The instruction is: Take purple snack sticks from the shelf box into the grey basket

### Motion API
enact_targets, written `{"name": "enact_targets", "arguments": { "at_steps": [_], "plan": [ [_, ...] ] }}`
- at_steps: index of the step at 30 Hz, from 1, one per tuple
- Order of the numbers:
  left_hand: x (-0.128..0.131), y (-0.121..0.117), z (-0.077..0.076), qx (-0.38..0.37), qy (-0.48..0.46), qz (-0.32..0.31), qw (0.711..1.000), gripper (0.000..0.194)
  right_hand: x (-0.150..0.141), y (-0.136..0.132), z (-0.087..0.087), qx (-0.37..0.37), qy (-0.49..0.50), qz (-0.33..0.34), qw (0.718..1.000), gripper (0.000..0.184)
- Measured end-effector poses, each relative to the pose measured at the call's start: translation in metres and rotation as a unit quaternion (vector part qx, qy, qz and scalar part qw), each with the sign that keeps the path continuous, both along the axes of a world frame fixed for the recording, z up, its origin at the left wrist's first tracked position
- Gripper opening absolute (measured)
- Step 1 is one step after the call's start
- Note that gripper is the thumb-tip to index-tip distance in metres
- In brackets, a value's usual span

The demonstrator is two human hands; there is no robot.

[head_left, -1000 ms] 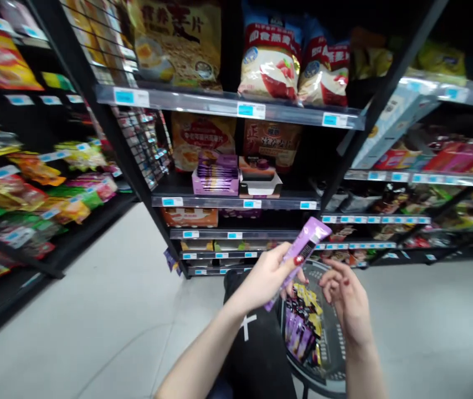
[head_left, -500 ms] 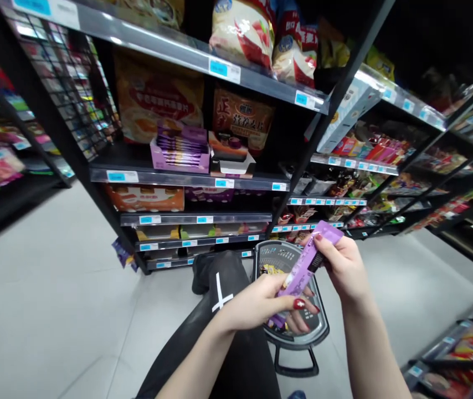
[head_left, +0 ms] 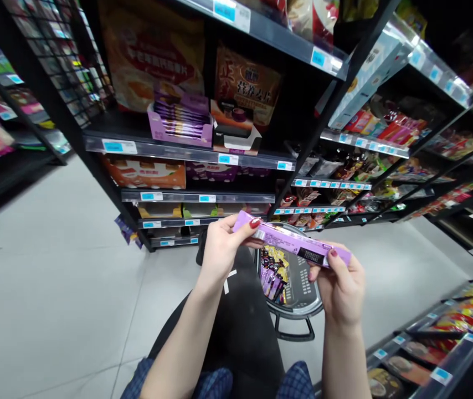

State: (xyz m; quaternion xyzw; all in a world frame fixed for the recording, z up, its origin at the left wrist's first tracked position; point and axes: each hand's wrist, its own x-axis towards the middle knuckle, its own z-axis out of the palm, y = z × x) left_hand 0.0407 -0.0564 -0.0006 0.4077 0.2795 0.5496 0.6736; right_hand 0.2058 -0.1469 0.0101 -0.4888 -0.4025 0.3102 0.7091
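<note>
A long purple stick sachet (head_left: 286, 239) is stretched between my two hands above the basket, its printed side with a black label facing up. My left hand (head_left: 228, 238) pinches the left end, thumb on top. At the other end, my right hand (head_left: 342, 277) grips it between thumb and fingers, near the black patch. Below them stands a grey shopping basket (head_left: 303, 316) on the floor, holding several purple sachets (head_left: 272, 281) and yellow packets (head_left: 276, 256). On the shelf ahead sits an open purple carton (head_left: 180, 136) filled with similar purple sachets.
Next to the purple carton is a brown and white box (head_left: 236, 130), with large cereal bags (head_left: 245, 83) behind. Shelving (head_left: 199, 197) with price tags rises in front. My bent knee (head_left: 245, 310) is left of the basket. Another shelf (head_left: 423, 354) stands at lower right.
The sachet has turned from a steep slant to nearly level. My left hand has moved up and left to its end, and my right hand is slightly lower. The view has tilted downward.
</note>
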Motion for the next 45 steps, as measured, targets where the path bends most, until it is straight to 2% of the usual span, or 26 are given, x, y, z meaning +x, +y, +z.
{"name": "enact_targets", "arguments": {
  "at_steps": [6,9,12,15,17,19,22,26,30,33,36,38,42,45],
  "plan": [
    [-0.002,0.003,-0.003,0.016,0.03,0.013,0.999,0.021,0.001,0.001,-0.004,-0.011,0.027,-0.007,1.0,0.016],
    [0.001,0.002,-0.002,0.039,0.05,0.04,0.997,0.024,0.008,0.006,-0.012,-0.025,0.057,0.005,0.998,0.017],
    [0.005,-0.004,0.001,0.043,0.083,0.067,0.993,0.032,0.011,0.018,-0.032,-0.047,0.153,0.044,0.986,0.018],
    [0.008,-0.011,0.002,0.058,0.148,0.104,0.982,0.034,0.007,0.031,-0.06,-0.091,0.289,0.094,0.948,0.015],
    [0.009,-0.015,0.001,0.09,0.199,0.146,0.965,0.032,0.0,0.039,-0.078,-0.122,0.33,0.117,0.929,0.012],
    [0.01,-0.016,-0.002,0.115,0.225,0.161,0.954,0.03,-0.01,0.043,-0.092,-0.146,0.347,0.136,0.916,0.012],
    [0.012,-0.017,-0.004,0.117,0.213,0.136,0.96,0.031,-0.021,0.046,-0.104,-0.171,0.369,0.162,0.899,0.015],
    [0.014,-0.015,-0.004,0.101,0.188,0.129,0.968,0.032,-0.025,0.046,-0.109,-0.179,0.382,0.182,0.888,0.018],
    [0.015,-0.01,-0.004,0.074,0.148,0.11,0.98,0.035,-0.023,0.045,-0.105,-0.171,0.384,0.176,0.89,0.018],
    [0.015,-0.003,-0.005,0.044,0.058,0.079,0.994,0.036,-0.019,0.044,-0.094,-0.121,0.346,0.127,0.922,0.017],
    [0.015,0.006,-0.008,0.019,-0.034,0.046,0.998,0.036,-0.013,0.04,-0.073,-0.042,0.241,0.065,0.967,0.017],
    [0.017,0.011,-0.012,0.004,-0.078,0.023,0.997,0.034,-0.007,0.036,-0.056,-0.013,0.165,0.04,0.985,0.017],
    [0.025,0.019,-0.021,-0.025,-0.129,-0.028,0.991,0.027,0.0,0.026,-0.024,-0.006,0.041,-0.009,0.999,0.015],
    [0.031,0.023,-0.026,-0.07,-0.191,-0.099,0.974,0.032,0.0,0.019,-0.005,-0.016,-0.047,-0.056,0.997,0.018]
  ]
}}
